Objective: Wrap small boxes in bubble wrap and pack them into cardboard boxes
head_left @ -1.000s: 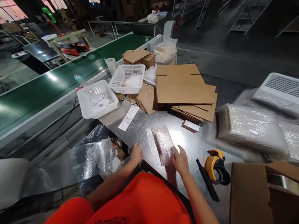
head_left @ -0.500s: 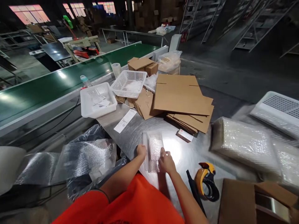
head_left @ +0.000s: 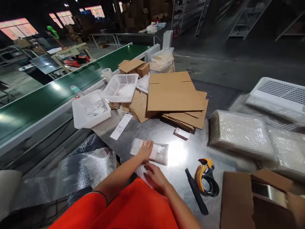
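Note:
A slim bubble-wrapped package [head_left: 160,153] lies crosswise on the metal table, its wrap clear and shiny. Across its middle rests my left hand [head_left: 145,151], the fingers bent over its far edge. My right hand [head_left: 155,175] is on the near side, close to my body, with curled fingers at a loose end of bubble wrap [head_left: 142,171]. Its fingertips are partly hidden beside the left wrist. To the right of the package sits a small white and brown box [head_left: 182,133]. A paper label [head_left: 121,126] lies to the left.
Flat cardboard sheets [head_left: 173,92] and two white baskets [head_left: 90,119] [head_left: 120,98] stand at the back. On the right are a yellow tape dispenser [head_left: 199,176], a black tool [head_left: 195,190], an open carton [head_left: 235,197] and large wrapped bundles [head_left: 243,133]. A green conveyor [head_left: 71,84] runs behind.
The package has turned from lengthwise to crosswise. My left hand has moved from its left edge onto its top; my right hand has come down and left towards my body. The view has shifted right.

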The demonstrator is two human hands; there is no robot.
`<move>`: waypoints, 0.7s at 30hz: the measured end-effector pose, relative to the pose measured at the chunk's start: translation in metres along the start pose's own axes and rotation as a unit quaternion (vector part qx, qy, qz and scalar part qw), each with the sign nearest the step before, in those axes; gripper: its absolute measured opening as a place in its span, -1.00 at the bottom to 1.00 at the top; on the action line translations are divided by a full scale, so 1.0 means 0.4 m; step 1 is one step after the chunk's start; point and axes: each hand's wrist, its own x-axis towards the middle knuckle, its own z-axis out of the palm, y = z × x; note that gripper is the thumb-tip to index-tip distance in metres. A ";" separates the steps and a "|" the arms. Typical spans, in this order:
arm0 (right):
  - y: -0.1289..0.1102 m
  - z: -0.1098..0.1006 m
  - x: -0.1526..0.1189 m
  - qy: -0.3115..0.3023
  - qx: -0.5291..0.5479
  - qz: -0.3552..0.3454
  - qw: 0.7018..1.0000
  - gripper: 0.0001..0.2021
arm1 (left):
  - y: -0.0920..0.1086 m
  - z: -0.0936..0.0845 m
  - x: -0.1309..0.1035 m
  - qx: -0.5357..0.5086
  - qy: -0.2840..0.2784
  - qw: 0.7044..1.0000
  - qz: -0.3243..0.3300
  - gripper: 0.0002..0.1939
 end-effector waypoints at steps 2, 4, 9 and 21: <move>0.052 -0.067 -0.069 0.023 -0.012 0.030 0.999 -0.62 | -0.017 0.017 -0.015 0.026 -0.002 0.999 0.030 0.17; 0.121 -0.141 -0.158 0.115 -0.059 0.096 0.987 -0.56 | -0.036 0.027 -0.031 0.022 0.009 0.998 0.051 0.12; 0.255 -0.247 -0.303 0.303 -0.349 0.361 0.810 -0.54 | -0.048 0.022 -0.040 0.032 0.048 0.996 0.063 0.01; 0.069 -0.269 -0.255 0.372 0.033 0.239 0.896 -0.67 | -0.103 0.022 -0.059 0.016 0.057 0.989 0.132 -0.13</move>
